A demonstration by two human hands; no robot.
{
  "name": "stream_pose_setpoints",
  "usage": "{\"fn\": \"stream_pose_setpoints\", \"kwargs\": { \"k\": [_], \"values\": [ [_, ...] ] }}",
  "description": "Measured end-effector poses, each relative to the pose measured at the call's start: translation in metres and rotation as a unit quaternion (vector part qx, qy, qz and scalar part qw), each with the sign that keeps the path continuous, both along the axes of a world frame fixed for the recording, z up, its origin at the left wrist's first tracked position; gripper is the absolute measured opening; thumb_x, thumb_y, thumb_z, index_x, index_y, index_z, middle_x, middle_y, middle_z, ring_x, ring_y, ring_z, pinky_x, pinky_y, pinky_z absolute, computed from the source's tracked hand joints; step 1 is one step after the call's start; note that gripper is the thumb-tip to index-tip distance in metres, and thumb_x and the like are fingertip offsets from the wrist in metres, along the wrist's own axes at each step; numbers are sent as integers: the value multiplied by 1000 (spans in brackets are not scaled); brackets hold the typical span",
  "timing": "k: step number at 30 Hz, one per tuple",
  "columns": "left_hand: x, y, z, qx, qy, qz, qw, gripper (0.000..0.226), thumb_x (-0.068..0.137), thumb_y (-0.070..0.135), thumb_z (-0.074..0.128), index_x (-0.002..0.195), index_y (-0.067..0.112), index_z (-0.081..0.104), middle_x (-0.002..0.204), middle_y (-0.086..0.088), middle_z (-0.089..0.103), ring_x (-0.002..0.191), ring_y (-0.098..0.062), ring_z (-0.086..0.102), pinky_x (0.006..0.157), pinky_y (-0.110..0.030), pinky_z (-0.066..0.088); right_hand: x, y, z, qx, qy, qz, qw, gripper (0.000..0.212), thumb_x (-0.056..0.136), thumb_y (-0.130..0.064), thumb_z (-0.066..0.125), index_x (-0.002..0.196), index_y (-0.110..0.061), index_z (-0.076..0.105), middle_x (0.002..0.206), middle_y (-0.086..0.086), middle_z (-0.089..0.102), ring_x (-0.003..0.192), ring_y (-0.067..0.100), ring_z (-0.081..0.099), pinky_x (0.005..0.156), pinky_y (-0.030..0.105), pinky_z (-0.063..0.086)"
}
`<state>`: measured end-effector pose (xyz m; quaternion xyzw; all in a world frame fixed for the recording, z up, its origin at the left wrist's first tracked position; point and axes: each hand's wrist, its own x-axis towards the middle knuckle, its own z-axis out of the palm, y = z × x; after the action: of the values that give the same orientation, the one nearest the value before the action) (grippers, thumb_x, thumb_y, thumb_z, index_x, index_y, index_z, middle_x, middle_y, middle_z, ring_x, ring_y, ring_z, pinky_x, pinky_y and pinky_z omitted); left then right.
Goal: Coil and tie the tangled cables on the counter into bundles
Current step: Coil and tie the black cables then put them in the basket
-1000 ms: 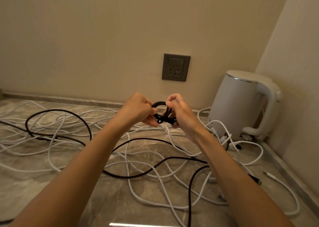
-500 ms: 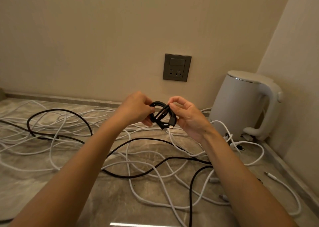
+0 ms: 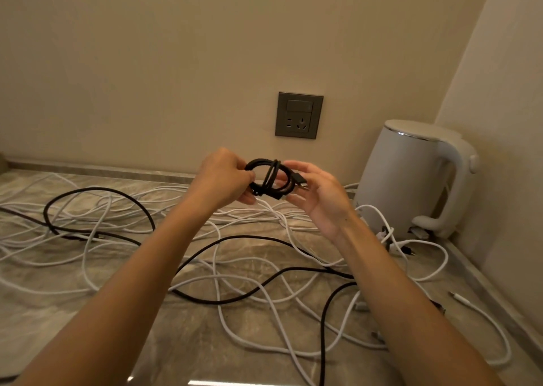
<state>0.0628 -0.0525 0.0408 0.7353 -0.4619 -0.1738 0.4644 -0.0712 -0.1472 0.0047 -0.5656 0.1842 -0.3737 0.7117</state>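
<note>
Black cable coil (image 3: 269, 177), a small flattened oval, hangs in the air just below the wall socket (image 3: 299, 115). Its long axis runs left to right and its plug end points right. I see the left hand (image 3: 223, 177) gripping its left side, curled fingers hiding that edge. The right hand (image 3: 320, 197) is half open behind the right edge; I cannot tell whether it grips. Farther below the socket, loose white cables (image 3: 219, 312) sprawl across the counter (image 3: 182, 350).
</note>
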Motion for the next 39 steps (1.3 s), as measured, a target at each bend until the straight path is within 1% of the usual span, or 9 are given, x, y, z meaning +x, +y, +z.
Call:
{"fn": "stream_pose_setpoints", "kwargs": {
  "k": [3, 8, 12, 14, 18, 23, 26, 32, 39],
  "values": [
    [2, -1, -1, -35, 27, 23, 999, 17, 92, 5, 54, 103, -4, 61, 82, -18, 67, 67, -22, 69, 73, -37, 58, 0, 5, 1, -57, 54, -21, 997, 25, 93, 3, 42, 99, -5, 64, 88, 12, 71, 81, 24, 69, 79, 32, 56],
    [-1, -4, -4, -47, 12, 16, 999, 16, 91, 5, 53, 102, -3, 62, 84, -18, 69, 68, -22, 70, 74, -39, 58, 9, 11, -1, -135, 114, -82, 981, 22, 97, -13, 49, 98, 0, 67, 79, 10, 70, 65, 15, 68, 68, 25, 56],
    [-3, -5, -6, -22, -15, -5, 1000, 15, 93, 7, 50, 99, 0, 62, 78, -15, 70, 67, -22, 70, 72, -37, 59, 11, 13, -2, -163, 114, -101, 975, 22, 98, -20, 47, 88, -11, 65, 77, 7, 69, 64, 12, 68, 64, 22, 55],
    [-3, -6, -8, -23, -23, 9, 999, 15, 93, 7, 50, 96, -1, 63, 76, -15, 69, 65, -21, 70, 69, -35, 59, 10, 13, -2, -152, 105, -94, 978, 20, 99, -12, 44, 89, -13, 61, 80, 6, 69, 63, 11, 68, 64, 22, 55],
    [0, -7, -11, -41, -23, 47, 998, 17, 92, 5, 49, 92, -4, 63, 75, -18, 69, 61, -20, 69, 66, -33, 59, 1, 9, 8, -131, 112, -72, 982, 29, 95, -2, 34, 88, -4, 62, 86, 11, 69, 77, 20, 69, 80, 33, 54],
    [-3, -8, -11, -31, -12, 19, 999, 17, 94, 7, 47, 97, -2, 62, 77, -17, 69, 64, -20, 70, 70, -35, 59, 2, 9, 3, -150, 127, -80, 977, 9, 92, -8, 56, 97, -9, 63, 85, 2, 70, 71, 10, 68, 77, 24, 54],
    [-4, -8, -10, -17, -7, -5, 1000, 17, 95, 7, 44, 94, 0, 60, 75, -16, 69, 66, -24, 70, 71, -38, 59, 0, 5, 3, -123, 99, -98, 983, 7, 87, -5, 61, 88, -10, 65, 73, -3, 72, 62, 10, 68, 70, 20, 54],
    [-7, -9, -9, 23, 11, -42, 999, 16, 98, 10, 41, 93, 6, 56, 69, -11, 67, 63, -21, 69, 64, -32, 59, 0, 3, 4, -110, 109, -107, 982, 14, 88, 4, 57, 78, -4, 63, 78, 10, 68, 60, 17, 67, 69, 23, 56],
    [-10, -11, -13, 20, -24, -34, 999, 18, 96, 6, 37, 93, 2, 54, 75, -19, 68, 67, -30, 69, 71, -43, 58, 11, 5, -4, -161, 144, -184, 959, 15, 89, -4, 59, 77, -12, 64, 77, 9, 68, 62, 22, 68, 76, 40, 56]
  ]
}}
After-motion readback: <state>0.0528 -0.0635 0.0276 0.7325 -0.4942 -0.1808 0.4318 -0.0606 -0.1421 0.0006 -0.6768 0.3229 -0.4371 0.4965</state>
